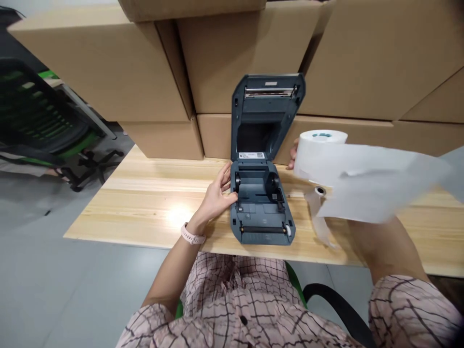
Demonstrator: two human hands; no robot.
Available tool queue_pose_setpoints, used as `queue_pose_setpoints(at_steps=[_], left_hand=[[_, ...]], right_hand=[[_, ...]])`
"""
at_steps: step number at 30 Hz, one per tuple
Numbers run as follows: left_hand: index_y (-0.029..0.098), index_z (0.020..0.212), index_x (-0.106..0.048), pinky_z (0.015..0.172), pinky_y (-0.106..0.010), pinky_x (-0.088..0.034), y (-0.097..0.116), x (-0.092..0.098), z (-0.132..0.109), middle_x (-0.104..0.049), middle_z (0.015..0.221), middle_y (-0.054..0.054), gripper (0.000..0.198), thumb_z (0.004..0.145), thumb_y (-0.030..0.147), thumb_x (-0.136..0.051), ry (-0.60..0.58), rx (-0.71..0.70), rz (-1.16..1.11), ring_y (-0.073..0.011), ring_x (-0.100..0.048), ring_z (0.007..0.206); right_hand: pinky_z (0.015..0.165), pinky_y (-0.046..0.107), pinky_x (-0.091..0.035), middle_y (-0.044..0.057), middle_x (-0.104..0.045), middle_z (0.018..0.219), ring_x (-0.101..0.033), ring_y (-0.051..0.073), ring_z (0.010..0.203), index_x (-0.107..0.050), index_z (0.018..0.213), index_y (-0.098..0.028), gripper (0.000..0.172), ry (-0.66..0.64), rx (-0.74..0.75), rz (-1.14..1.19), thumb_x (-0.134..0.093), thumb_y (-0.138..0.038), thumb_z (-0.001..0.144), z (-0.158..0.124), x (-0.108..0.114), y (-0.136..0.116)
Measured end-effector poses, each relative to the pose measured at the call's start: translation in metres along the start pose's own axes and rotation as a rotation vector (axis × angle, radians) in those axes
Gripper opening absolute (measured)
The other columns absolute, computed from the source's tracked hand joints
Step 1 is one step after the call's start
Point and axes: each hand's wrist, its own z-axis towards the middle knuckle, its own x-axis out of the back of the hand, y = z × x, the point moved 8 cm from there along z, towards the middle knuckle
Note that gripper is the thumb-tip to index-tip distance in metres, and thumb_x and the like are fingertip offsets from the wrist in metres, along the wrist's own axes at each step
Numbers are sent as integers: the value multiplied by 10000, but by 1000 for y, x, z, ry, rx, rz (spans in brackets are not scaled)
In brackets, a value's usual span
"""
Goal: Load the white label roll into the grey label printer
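A dark grey label printer (pixel 259 182) stands on the wooden table with its lid (pixel 267 107) raised. My left hand (pixel 217 195) grips the left edge of its base, thumb over the rim and fingers along the side. Inside the base I see black roll holders and a roller near the front. To the printer's right, my right hand (pixel 293 155) holds a big roll of white label paper (pixel 319 157); mostly fingertips show, the rest being hidden by paper. A long loose strip trails from this roll to the right. Below it lies a small roll (pixel 320 192) with a short unrolled tail.
Large cardboard boxes (pixel 250 53) are stacked along the table's back, close behind the raised lid. The wooden table's front edge (pixel 119 237) runs just before my lap. An office chair (pixel 39 111) with a black mesh back stands on the floor to the left.
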Motion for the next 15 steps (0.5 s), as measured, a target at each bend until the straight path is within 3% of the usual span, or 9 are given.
queue_pose_setpoints(at_steps=[4,8,11,15], left_hand=[[268,1748,-248,1339,-596,-378,0,-1,0,-383,1783,-179,1064,808,220,-744,-24,-4,-4,-370,-406,1649],[280,1751,-236,1337,-613,-365,2,-1,0,-362,1795,-172,1070,801,200,-721,-43,-21,1,-367,-419,1641],[290,1752,-238,1346,-612,-348,2,-1,0,-364,1797,-158,1070,797,198,-713,-38,-20,5,-368,-404,1649],[293,1754,-238,1352,-595,-345,2,-2,0,-391,1786,-150,1071,795,203,-706,-43,-28,1,-364,-413,1644]], right_hand=[[897,446,-605,129,-792,1228,-761,338,1072,-727,1243,-225,767,-330,54,-72,-811,-754,693,18,-34,-61],[836,408,-563,82,-807,1174,-755,312,995,-753,1157,-248,548,-501,125,-450,-776,-664,801,37,-71,-100],[808,401,-545,97,-810,1193,-758,330,1002,-742,1182,-244,559,-485,129,-573,-756,-671,823,49,-84,-102],[850,433,-554,130,-802,1236,-756,348,1043,-736,1222,-226,618,-498,85,-604,-732,-711,840,59,-94,-80]])
